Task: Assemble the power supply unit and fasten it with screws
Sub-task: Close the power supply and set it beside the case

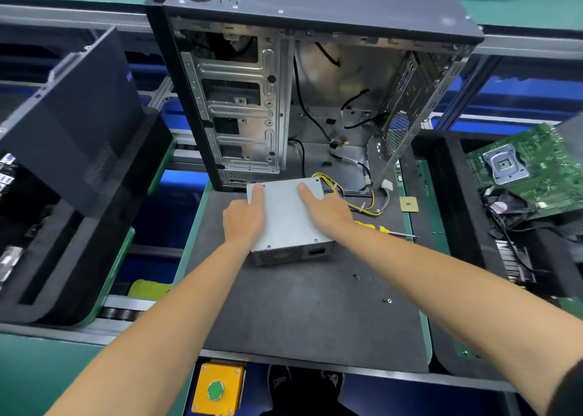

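No text, label or number is legible anywhere.

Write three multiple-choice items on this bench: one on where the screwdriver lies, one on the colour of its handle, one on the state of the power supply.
1. Where does the screwdriver lie?
A. on the mat, right of the power supply
B. inside the computer case
C. on the motherboard

2. What colour is its handle?
A. blue
B. yellow
C. red

3. What is the state of the power supply?
A. screwed into the case
B. lying on the mat in front of the case, under both hands
C. lifted clear above the case

Answers: 1 A, it lies on the mat beyond the right hand. 2 B, the handle is yellow. 3 B, the left hand and right hand hold it outside the open case.
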`<state>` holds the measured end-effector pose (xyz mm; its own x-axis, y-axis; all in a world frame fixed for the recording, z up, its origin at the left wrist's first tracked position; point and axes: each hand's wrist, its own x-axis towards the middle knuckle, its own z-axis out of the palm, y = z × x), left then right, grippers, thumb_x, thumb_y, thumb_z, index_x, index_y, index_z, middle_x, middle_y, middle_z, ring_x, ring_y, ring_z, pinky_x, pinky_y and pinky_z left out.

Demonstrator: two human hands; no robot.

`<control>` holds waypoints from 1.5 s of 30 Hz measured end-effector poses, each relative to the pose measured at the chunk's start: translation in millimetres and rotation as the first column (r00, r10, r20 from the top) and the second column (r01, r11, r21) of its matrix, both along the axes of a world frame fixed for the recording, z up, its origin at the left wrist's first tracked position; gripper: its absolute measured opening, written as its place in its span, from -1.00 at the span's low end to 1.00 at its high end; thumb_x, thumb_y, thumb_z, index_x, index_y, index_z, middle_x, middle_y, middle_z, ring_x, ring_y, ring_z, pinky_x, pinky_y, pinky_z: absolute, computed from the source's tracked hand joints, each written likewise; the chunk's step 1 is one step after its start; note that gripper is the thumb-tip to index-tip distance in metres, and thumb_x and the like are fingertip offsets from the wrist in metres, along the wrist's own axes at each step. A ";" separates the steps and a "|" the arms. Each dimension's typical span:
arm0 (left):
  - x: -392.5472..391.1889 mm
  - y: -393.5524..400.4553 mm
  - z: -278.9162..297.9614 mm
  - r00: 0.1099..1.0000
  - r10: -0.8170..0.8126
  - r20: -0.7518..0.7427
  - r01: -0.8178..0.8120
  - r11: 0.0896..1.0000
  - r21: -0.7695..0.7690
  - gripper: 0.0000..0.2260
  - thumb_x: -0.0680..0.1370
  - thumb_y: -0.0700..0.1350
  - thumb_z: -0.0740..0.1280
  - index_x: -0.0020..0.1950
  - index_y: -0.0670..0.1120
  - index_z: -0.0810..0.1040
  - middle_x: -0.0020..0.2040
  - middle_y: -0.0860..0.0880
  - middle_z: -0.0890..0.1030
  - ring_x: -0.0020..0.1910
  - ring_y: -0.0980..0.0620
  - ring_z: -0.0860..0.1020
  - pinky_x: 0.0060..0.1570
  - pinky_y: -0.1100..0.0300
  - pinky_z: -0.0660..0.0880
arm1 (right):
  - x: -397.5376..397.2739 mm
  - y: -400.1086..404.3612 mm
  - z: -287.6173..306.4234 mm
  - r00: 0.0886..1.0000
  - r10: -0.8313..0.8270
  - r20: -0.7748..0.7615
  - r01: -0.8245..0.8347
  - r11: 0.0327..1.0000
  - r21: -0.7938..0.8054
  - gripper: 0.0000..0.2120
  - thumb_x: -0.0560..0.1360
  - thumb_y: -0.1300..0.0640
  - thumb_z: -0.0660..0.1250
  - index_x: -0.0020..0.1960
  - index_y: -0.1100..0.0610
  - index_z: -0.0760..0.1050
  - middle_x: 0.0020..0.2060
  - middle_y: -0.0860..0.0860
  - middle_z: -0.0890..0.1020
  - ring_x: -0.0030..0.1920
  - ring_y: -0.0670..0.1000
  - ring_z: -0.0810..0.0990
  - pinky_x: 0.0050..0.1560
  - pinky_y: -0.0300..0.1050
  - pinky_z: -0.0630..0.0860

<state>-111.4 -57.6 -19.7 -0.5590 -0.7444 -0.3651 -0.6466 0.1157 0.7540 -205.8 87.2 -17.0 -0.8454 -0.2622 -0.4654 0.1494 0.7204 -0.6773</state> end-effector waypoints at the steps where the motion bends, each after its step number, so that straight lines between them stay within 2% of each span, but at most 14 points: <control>1: -0.3 -0.4 -1.0 1.000 -0.001 0.008 0.001 1.000 -0.014 -0.35 0.53 0.37 0.06 0.00 -0.20 0.56 -0.04 -0.08 0.52 -0.06 -0.12 0.50 -0.07 0.09 0.35 | 0.3 -0.3 -1.5 1.000 0.000 -0.011 0.000 1.000 0.003 -0.24 0.44 -0.47 0.07 0.11 0.19 0.56 0.02 0.07 0.62 0.05 0.14 0.57 0.07 -0.02 0.48; 6: -2.5 0.7 -4.3 1.000 0.003 0.025 0.000 0.996 -0.088 -0.37 0.53 0.37 0.05 -0.24 -0.18 0.53 -0.22 -0.02 0.52 -0.25 0.02 0.46 -0.24 0.10 0.30 | -0.5 -2.9 -5.1 0.994 0.010 -0.105 -0.008 1.000 0.017 -0.27 0.46 -0.44 0.07 0.00 0.22 0.58 -0.08 0.08 0.63 -0.05 0.14 0.56 -0.13 -0.06 0.39; 11: -2.8 1.2 -0.7 0.999 -0.026 0.044 0.031 0.992 -0.120 -0.33 0.55 0.35 0.00 -0.01 -0.23 0.57 -0.02 -0.11 0.52 -0.02 -0.13 0.47 -0.04 0.07 0.34 | 0.8 -3.5 -3.8 0.994 0.009 -0.105 -0.006 1.000 0.026 -0.29 0.47 -0.42 0.07 -0.02 0.23 0.57 -0.10 0.08 0.62 -0.05 0.14 0.57 -0.11 -0.05 0.43; 16: 11.6 7.6 6.5 0.999 -0.025 -0.043 0.027 0.998 0.063 -0.37 0.49 0.42 -0.04 -0.21 -0.09 0.49 -0.09 -0.03 0.56 -0.12 -0.02 0.50 -0.07 0.02 0.42 | 2.7 1.9 2.6 0.993 0.053 -0.102 -0.050 0.998 0.024 -0.32 0.54 -0.35 -0.01 -0.11 0.23 0.55 -0.17 0.10 0.59 -0.10 0.14 0.54 -0.15 -0.05 0.39; 21: 45.3 20.5 -1.5 0.956 0.026 -0.291 0.068 0.949 0.309 -0.57 0.41 0.38 0.08 -0.13 0.20 0.66 -0.04 0.17 0.69 0.07 0.06 0.60 0.07 0.13 0.45 | 1.8 1.5 0.5 0.993 0.050 -0.109 -0.046 0.998 0.041 -0.35 0.55 -0.34 -0.02 -0.16 0.20 0.50 -0.15 0.10 0.57 -0.07 0.15 0.53 -0.10 -0.05 0.39; 23: 48.0 20.9 -7.7 0.942 -0.007 -0.334 0.115 0.946 0.304 -0.56 0.43 0.36 0.11 -0.05 0.15 0.65 0.05 0.14 0.67 0.13 0.05 0.58 0.17 0.07 0.43 | 0.7 1.3 -1.5 0.992 0.049 -0.120 -0.043 0.998 0.051 -0.36 0.55 -0.34 -0.02 -0.14 0.21 0.50 -0.14 0.11 0.57 -0.07 0.15 0.51 -0.08 -0.05 0.39; 25: 46.8 22.5 -11.6 0.941 -0.021 -0.339 0.112 0.961 0.253 -0.56 0.45 0.34 0.10 -0.10 0.04 0.57 -0.03 0.14 0.64 0.02 0.05 0.57 0.11 0.07 0.42 | 0.2 -0.5 -1.8 0.990 0.046 -0.134 -0.037 0.997 0.065 -0.36 0.56 -0.33 -0.02 -0.14 0.22 0.50 -0.13 0.11 0.56 -0.07 0.15 0.49 -0.07 -0.06 0.37; 28: 43.7 23.0 -11.9 0.964 -0.019 -0.264 0.062 0.986 0.153 -0.52 0.47 0.31 0.02 -0.17 -0.07 0.47 -0.24 0.05 0.49 -0.22 0.04 0.42 -0.13 0.07 0.38 | -0.2 -4.0 -3.0 0.987 0.032 -0.160 -0.019 0.997 0.081 -0.36 0.55 -0.33 0.00 -0.15 0.23 0.48 -0.12 0.14 0.58 -0.04 0.16 0.52 -0.05 -0.04 0.39; 33: 33.5 11.4 -5.6 0.978 -0.178 -0.105 0.181 0.983 0.020 -0.69 0.57 0.15 -0.04 -0.23 -0.02 0.27 -0.28 0.00 0.45 -0.23 -0.06 0.36 -0.20 0.03 0.32 | -2.9 -9.4 -7.1 0.986 -0.021 -0.166 0.032 0.998 0.059 -0.37 0.52 -0.35 0.02 -0.16 0.22 0.45 -0.13 0.15 0.60 -0.02 0.19 0.58 -0.04 -0.01 0.46; 35: 30.0 3.9 -1.1 0.973 -0.229 -0.037 0.229 0.973 0.013 -0.60 0.57 0.16 -0.01 -0.17 -0.08 0.44 -0.16 -0.02 0.57 -0.12 -0.09 0.47 -0.12 0.03 0.39 | -3.5 -11.2 -5.7 0.988 -0.021 -0.153 0.032 0.997 0.069 -0.32 0.52 -0.36 0.01 -0.08 0.25 0.52 -0.05 0.16 0.62 -0.01 0.19 0.57 -0.02 -0.01 0.47; 37: 24.3 -4.6 7.7 0.974 -0.220 0.049 0.214 0.971 0.105 -0.55 0.50 0.21 0.03 0.04 -0.05 0.55 0.03 -0.03 0.60 0.05 -0.09 0.52 0.07 0.01 0.44 | -2.7 -9.6 -5.8 0.991 -0.018 -0.135 0.027 0.998 0.063 -0.29 0.52 -0.37 0.00 0.00 0.26 0.54 -0.01 0.17 0.62 0.01 0.19 0.57 0.00 -0.01 0.46; 40: 6.1 -1.2 14.1 0.986 -0.109 0.128 0.082 0.976 0.202 -0.36 0.53 0.28 0.04 0.38 -0.14 0.43 0.28 -0.07 0.52 0.23 -0.14 0.49 0.25 0.00 0.40 | -2.2 -9.3 -2.4 0.993 -0.022 -0.117 0.028 0.998 0.049 -0.26 0.53 -0.37 -0.03 0.09 0.28 0.54 0.03 0.16 0.60 0.02 0.18 0.55 -0.02 -0.02 0.43; 43: -5.7 11.6 12.4 0.982 -0.001 0.187 0.002 1.000 -0.006 -0.27 0.57 0.33 -0.06 0.41 -0.23 0.38 0.35 -0.18 0.46 0.27 -0.22 0.45 0.27 -0.05 0.39 | 0.2 -8.9 -2.9 0.994 -0.023 -0.107 0.030 0.997 0.069 -0.26 0.54 -0.36 -0.06 0.09 0.26 0.54 0.02 0.15 0.61 -0.04 0.15 0.52 -0.08 -0.04 0.40; 45: -8.8 11.5 11.0 0.975 -0.022 0.223 0.050 0.992 -0.119 -0.26 0.57 0.34 -0.08 0.39 -0.25 0.39 0.33 -0.21 0.48 0.26 -0.23 0.46 0.22 -0.04 0.39 | -1.4 -8.5 -3.5 0.994 -0.027 -0.110 0.036 0.997 0.073 -0.27 0.54 -0.36 -0.06 0.09 0.26 0.54 0.02 0.15 0.60 -0.06 0.15 0.52 -0.10 -0.05 0.39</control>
<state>-120.2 -46.1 -8.7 -0.5023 -0.7720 -0.3896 -0.7892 0.2251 0.5715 -207.2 78.6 -20.5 -0.8995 -0.2026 -0.3872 0.1010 0.7657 -0.6353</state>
